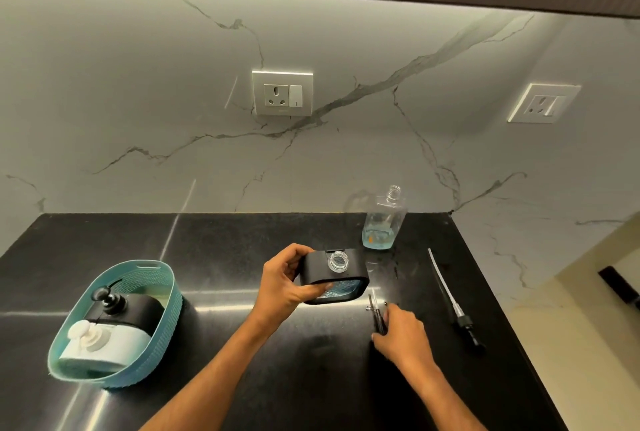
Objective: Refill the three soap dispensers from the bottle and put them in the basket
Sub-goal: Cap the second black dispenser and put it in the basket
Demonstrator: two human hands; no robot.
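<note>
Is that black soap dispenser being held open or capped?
Open. The black dispenser in the left hand shows a bare threaded neck; no pump is fitted.

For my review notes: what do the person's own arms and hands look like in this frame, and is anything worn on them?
Both forearms are bare as far as the frame shows, with no sleeve visible. The left hand and right hand are ungloved. No ring, watch, bracelet or marking can be seen on either.
</note>
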